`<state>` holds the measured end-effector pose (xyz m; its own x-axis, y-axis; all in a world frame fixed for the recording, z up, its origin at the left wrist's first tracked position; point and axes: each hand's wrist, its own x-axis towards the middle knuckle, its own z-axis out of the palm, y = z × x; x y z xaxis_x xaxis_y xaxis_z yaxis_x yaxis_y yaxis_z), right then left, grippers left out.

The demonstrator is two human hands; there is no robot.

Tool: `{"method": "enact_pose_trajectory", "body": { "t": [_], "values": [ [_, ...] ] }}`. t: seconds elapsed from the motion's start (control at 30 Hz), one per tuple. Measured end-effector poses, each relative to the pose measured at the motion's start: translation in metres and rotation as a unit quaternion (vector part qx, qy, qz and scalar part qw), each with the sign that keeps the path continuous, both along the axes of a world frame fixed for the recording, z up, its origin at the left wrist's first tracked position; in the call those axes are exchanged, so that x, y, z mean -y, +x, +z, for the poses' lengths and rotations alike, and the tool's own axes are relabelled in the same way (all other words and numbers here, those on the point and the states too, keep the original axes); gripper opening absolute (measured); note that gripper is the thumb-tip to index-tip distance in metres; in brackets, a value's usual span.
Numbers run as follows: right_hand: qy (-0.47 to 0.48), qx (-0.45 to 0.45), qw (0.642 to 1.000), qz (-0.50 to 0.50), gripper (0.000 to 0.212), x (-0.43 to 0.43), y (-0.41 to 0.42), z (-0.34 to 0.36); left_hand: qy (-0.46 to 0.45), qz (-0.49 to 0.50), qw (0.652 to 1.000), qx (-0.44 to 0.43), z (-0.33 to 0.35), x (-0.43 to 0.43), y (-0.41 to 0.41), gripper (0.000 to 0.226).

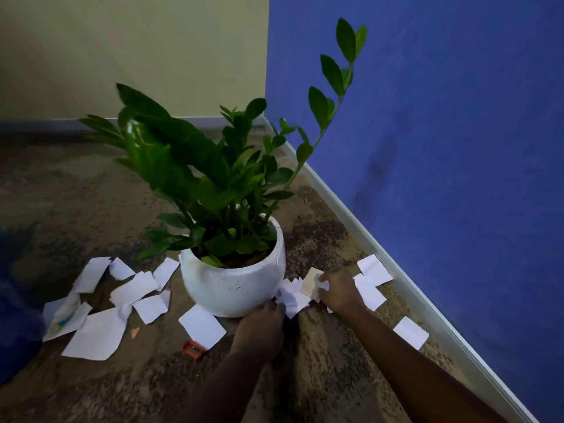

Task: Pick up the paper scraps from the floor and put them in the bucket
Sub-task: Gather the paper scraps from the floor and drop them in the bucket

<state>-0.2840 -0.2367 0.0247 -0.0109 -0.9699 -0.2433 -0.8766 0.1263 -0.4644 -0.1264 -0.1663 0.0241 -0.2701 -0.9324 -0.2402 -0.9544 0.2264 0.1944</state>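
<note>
Left hand (259,328) on paper scraps (293,298)

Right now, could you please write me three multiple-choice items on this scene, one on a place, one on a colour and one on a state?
1. Where does the red sharpener lie relative to the white pot?
A. Inside it
B. On the carpet in front of it
C. Behind it, in the corner

2. What colour is the wall on the right?
A. Cream
B. Blue
C. Red

3. What is the right hand doing?
A. Lying flat and holding nothing
B. Gripping a plant stem
C. Pinching a crumpled white scrap

Answers:
1. B, since the sharpener lies on the carpet nearer the camera than the pot, beside a flat white scrap.
2. B, since the whole right side of the view is a deep blue surface.
3. C, since crumpled white paper shows at its fingertips.
</note>
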Motion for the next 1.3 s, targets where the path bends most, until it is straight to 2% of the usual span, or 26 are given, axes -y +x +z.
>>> {"method": "enact_pose_trajectory", "body": {
  "t": [0.13,0.23,0.33,0.47,0.53,0.63,0.77,0.87,0.97,1.07,1.17,1.23,1.3],
  "values": [
    [0.044,-0.048,0.998,0.009,0.074,0.017,0.006,-0.004,0.022,0.042,0.998,-0.052,-0.011,0.014,-0.024,0.055],
    [0.093,-0.025,0.995,-0.007,0.083,0.031,0.013,-0.009,0.041,0.045,0.996,-0.063,-0.018,0.031,-0.037,0.065],
    [0.118,-0.051,0.992,-0.012,0.076,0.036,0.019,-0.014,0.059,0.060,0.994,-0.064,-0.023,0.046,-0.044,0.066],
    [0.092,-0.068,0.993,-0.004,0.058,0.035,0.017,-0.017,0.084,0.079,0.989,-0.096,-0.031,0.060,-0.046,0.068],
    [0.082,-0.059,0.995,0.023,0.052,0.033,0.012,-0.019,0.065,0.077,0.993,-0.059,-0.037,0.061,-0.047,0.068],
    [0.087,-0.018,0.996,0.024,0.046,0.028,0.008,-0.020,0.032,0.082,0.996,0.009,-0.041,0.054,-0.049,0.061],
    [0.043,0.099,0.994,-0.017,0.059,0.019,0.007,-0.023,0.008,0.065,0.997,0.042,-0.032,0.044,-0.048,0.058],
    [0.046,0.187,0.978,-0.075,0.070,0.007,0.012,-0.027,0.006,0.072,0.997,0.032,-0.025,0.035,-0.048,0.060],
    [0.055,0.179,0.978,-0.092,0.073,0.002,0.012,-0.026,0.013,0.095,0.995,0.019,-0.021,0.025,-0.046,0.071],
    [0.088,0.201,0.972,-0.090,0.047,-0.003,0.008,-0.020,0.006,0.118,0.993,0.022,-0.018,0.016,-0.041,0.063],
    [0.082,0.200,0.971,-0.101,0.043,-0.013,0.004,-0.015,-0.021,0.132,0.991,0.002,-0.019,0.009,-0.037,0.049],
    [0.054,0.202,0.972,-0.111,0.040,-0.018,-0.002,-0.009,-0.031,0.139,0.989,-0.036,-0.020,0.005,-0.034,0.044],
    [0.022,0.214,0.970,-0.112,0.023,-0.020,-0.012,-0.003,-0.018,0.170,0.979,-0.108,-0.023,0.002,-0.031,0.041]
  ]
}}
